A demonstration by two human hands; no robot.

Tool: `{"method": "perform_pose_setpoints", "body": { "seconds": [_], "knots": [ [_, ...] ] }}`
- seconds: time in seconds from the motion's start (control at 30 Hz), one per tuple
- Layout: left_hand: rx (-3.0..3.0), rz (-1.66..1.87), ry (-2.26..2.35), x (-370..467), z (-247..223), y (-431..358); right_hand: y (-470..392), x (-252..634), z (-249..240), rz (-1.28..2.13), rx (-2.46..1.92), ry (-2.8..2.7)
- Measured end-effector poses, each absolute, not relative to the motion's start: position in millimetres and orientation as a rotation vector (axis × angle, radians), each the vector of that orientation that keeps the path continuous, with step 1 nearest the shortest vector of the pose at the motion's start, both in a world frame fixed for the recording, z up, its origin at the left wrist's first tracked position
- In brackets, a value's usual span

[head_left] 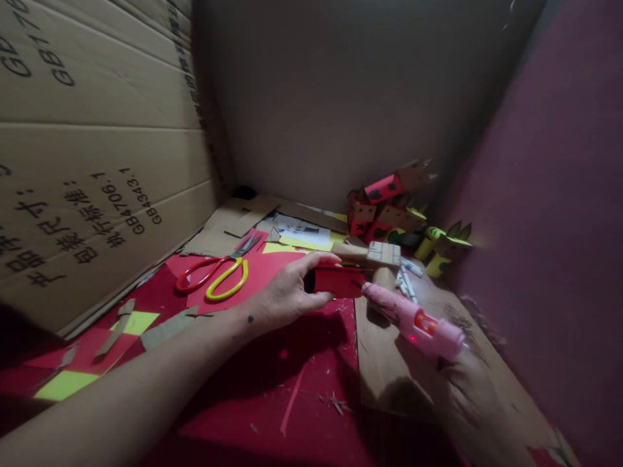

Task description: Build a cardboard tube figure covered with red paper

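Note:
Near the middle, my left hand (292, 288) is closed around a red paper tube (338, 281), thumb below and fingers above. The tube lies sideways, its dark opening toward my palm. My right hand (462, 376) grips a pink hot glue gun (413, 318) with a small red light lit on its side. The gun's nozzle is at the right end of the tube; whether it touches cannot be made out. Just behind the tube is a small cardboard box shape (383, 254) with lines drawn on it. Part of my right hand's fingers is hidden behind the gun.
Scissors with red and yellow handles (226, 275) lie on red paper at left. A large cardboard panel (107, 149) stands on the left. Behind are red and yellow paper-tube figures (384, 207), and white markers (407, 282). A cardboard sheet (389, 383) lies at right, scraps around.

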State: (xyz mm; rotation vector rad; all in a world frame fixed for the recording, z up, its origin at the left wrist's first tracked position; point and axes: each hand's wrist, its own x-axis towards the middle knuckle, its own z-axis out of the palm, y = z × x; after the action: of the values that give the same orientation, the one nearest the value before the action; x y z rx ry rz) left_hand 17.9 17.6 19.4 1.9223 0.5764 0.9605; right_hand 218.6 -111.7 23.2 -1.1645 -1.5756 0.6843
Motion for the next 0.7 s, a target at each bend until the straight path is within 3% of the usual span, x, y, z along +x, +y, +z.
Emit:
{"method": "perform_pose_setpoints", "body": {
  "seconds": [0.23, 0.7],
  "knots": [
    [1.911, 0.953, 0.571, 19, 23, 16, -115, 219, 25, 0.754, -1.156, -1.520],
    [1.886, 0.943, 0.583, 19, 26, 15, -110, 232, 23, 0.480, -1.252, -1.665]
  ]
}}
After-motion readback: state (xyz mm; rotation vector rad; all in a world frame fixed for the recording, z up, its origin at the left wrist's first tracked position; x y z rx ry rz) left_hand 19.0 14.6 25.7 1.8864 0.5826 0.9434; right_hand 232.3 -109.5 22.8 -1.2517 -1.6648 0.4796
